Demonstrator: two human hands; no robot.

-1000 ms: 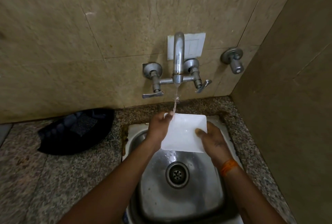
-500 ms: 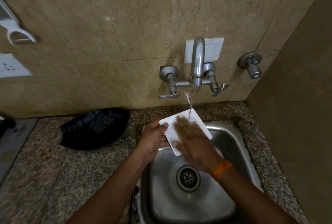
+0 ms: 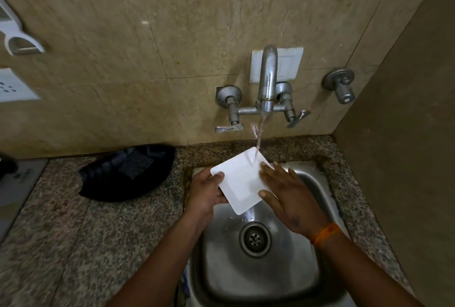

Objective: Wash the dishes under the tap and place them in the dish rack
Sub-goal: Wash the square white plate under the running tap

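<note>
A white square plate is held over the steel sink, turned so one corner points at the wall. Water runs from the tap onto that far corner. My left hand grips the plate's left edge, thumb on top. My right hand lies flat with fingers spread on the plate's right side and holds nothing. An orange band circles my right wrist.
A black basket sits on the granite counter left of the sink. A wall valve juts out at the right, beside a side wall. A white socket and holder hang at the left.
The plate has been turned from square-on to corner-up. My right hand swept across its face and now rests on its right side. The view shifted left.
</note>
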